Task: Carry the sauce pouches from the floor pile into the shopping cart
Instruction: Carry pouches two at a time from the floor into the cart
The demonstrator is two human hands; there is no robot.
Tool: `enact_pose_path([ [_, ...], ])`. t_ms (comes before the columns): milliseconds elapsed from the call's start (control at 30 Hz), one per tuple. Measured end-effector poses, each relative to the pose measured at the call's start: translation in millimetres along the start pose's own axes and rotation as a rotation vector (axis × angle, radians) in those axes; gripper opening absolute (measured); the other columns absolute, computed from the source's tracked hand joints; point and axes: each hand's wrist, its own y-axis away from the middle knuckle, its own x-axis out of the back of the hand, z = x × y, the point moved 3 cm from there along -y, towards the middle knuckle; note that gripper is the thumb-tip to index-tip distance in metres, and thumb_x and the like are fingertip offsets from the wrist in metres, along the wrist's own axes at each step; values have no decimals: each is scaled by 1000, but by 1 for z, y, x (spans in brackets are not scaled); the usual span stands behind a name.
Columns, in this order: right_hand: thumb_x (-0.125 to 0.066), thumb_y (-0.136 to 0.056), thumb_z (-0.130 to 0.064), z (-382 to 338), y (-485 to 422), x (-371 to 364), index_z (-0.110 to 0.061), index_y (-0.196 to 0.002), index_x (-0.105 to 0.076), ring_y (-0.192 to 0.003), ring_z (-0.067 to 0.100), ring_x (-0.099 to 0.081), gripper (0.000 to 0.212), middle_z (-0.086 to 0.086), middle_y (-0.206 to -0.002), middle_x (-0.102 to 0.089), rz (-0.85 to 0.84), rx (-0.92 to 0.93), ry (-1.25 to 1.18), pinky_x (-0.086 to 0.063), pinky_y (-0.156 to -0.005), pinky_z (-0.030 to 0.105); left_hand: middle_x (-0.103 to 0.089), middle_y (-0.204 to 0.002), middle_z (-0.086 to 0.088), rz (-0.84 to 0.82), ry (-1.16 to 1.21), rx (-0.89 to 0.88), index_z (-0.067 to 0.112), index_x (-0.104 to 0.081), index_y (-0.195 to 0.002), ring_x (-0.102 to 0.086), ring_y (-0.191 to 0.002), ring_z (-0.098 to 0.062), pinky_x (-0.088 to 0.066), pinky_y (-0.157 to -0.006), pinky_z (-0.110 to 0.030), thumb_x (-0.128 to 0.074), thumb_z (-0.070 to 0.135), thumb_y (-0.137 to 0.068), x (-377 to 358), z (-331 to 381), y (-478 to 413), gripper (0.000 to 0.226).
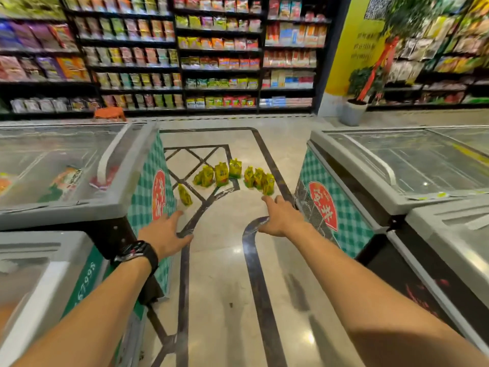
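Several yellow-green sauce pouches stand in a loose row on the tiled floor between two chest freezers. One pouch stands apart at the left, closest to me. My left hand, with a black watch on its wrist, stretches forward with fingers apart and holds nothing. My right hand also reaches forward, open and empty, its fingertips just short of the rightmost pouch. No shopping cart is in view.
Chest freezers with glass lids flank the aisle, one on the left and one on the right. Stocked shelves line the back wall. An orange stool and a potted plant stand at the far end.
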Motion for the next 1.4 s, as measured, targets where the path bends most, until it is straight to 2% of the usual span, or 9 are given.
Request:
enact_pose_path([
  [200, -67, -83, -44, 3, -156, 13, -22, -154, -15, -140, 39, -29, 91, 16, -156, -21, -22, 14, -39, -41, -105, 52, -46, -149, -11, -25, 16, 54, 29, -25, -151, -57, -124, -30, -54, -95, -44, -52, 69, -86, 3, -19, -137, 81],
  [467, -68, -82, -45, 9, -385, 18, -21, -151, -20, -135, 38, -35, 87, 16, -150, -30, -116, 48, -84, -44, -101, 50, -44, -152, -10, -101, 36, 154, 27, -23, -152, -56, -126, -30, -53, -97, -43, -52, 66, -89, -3, -32, -331, 80],
  [600, -69, -79, -46, 2, -485, 25, -21, -151, -23, -136, 37, -37, 90, 16, -152, -33, -155, 81, -105, -43, -104, 49, -50, -146, -11, -141, 93, 200, 27, -25, -151, -57, -124, -30, -51, -99, -42, -54, 64, -88, -6, -41, -416, 79],
  [733, -68, -81, -47, -7, -586, 22, -20, -153, -19, -139, 37, -34, 91, 15, -157, -24, -204, 78, -68, -40, -107, 50, -49, -146, -12, -182, 113, 255, 24, -26, -152, -57, -124, -30, -51, -97, -39, -54, 62, -89, -20, -62, -502, 78],
  [1000, -68, -83, -43, -37, -778, 24, -20, -153, -17, -135, 35, -38, 90, 15, -151, -31, -252, 46, -24, -45, -99, 45, -53, -139, -12, -267, 162, 262, 22, -26, -153, -57, -122, -29, -50, -97, -38, -53, 61, -91, -40, -113, -698, 78],
  [1100, -68, -83, -43, -43, -839, 28, -20, -153, -18, -136, 35, -36, 89, 15, -149, -32, -259, 35, -28, -46, -98, 45, -54, -136, -14, -276, 183, 263, 22, -30, -149, -60, -117, -32, -52, -92, -40, -50, 64, -91, -45, -129, -763, 75],
  [1233, -69, -83, -40, -40, -920, 26, -19, -151, -22, -137, 34, -34, 86, 15, -147, -33, -287, 18, -49, -45, -96, 44, -54, -136, -14, -305, 181, 301, 23, -31, -148, -62, -113, -33, -53, -85, -41, -48, 67, -89, -61, -144, -838, 75],
  [1400, -68, -81, -46, -27, -1040, -6, -21, -151, -23, -132, 37, -40, 86, 15, -144, -38, -355, 45, -18, -45, -97, 45, -55, -136, -14, -333, 225, 403, 21, -34, -147, -60, -117, -33, -53, -91, -43, -49, 66, -88, -111, -154, -929, 75],
])
